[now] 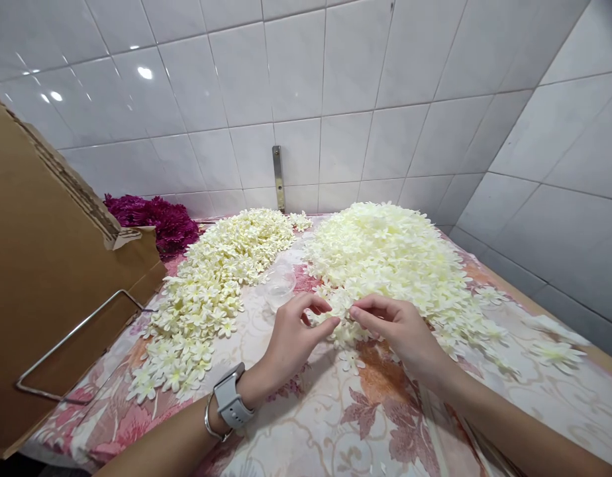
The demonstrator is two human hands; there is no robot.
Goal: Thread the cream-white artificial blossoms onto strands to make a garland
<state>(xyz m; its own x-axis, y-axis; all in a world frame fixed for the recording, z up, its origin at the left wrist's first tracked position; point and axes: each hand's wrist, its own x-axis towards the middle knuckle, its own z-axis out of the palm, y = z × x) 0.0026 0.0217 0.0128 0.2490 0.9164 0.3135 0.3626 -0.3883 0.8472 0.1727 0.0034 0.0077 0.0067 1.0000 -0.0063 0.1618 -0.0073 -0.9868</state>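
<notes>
Where grey-white glazed tiles meet in a corner, a table stands under a floral-printed cloth; a metal strip is fixed upright to the wall. Left hand: thumb and forefinger curved, tips apart. Right hand: thumb and forefinger pinched nearly together; cannot tell whether anything small is gripped. Both lie at the near edge of the right heap of pale flowers, star-shaped, thin-petalled. Left heap: creamier, long, narrow. Between heaps: clear round container. Far left: ruffled magenta blooms, corrugated cardboard, bent metal wire.
</notes>
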